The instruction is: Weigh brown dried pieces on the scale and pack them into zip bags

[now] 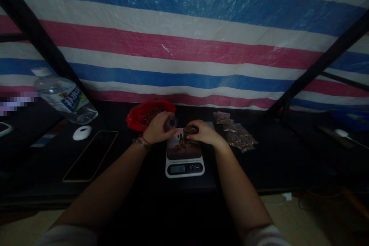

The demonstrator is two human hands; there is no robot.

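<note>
A kitchen scale [170,164] with a lit display stands before me, and a small pile of brown seed-like pieces [182,145] lies on its dark plate. My left hand [157,128] is curled at the plate's far left, closed round a small clear, round-mouthed container [170,122]. Over the plate's right side, my right hand [205,132] has its fingers bent together around some brown pieces [188,129]. Behind my left hand an open red plastic bag [134,117] holds more brown pieces. Several filled clear bags [238,134] lie right of my right hand.
A plastic bottle [66,96] leans at the left, near a white computer mouse [82,133] and a phone [91,155]. A striped tarpaulin [184,50] hangs behind the black table [288,157]. Dark slanted frame bars [319,63] flank both sides.
</note>
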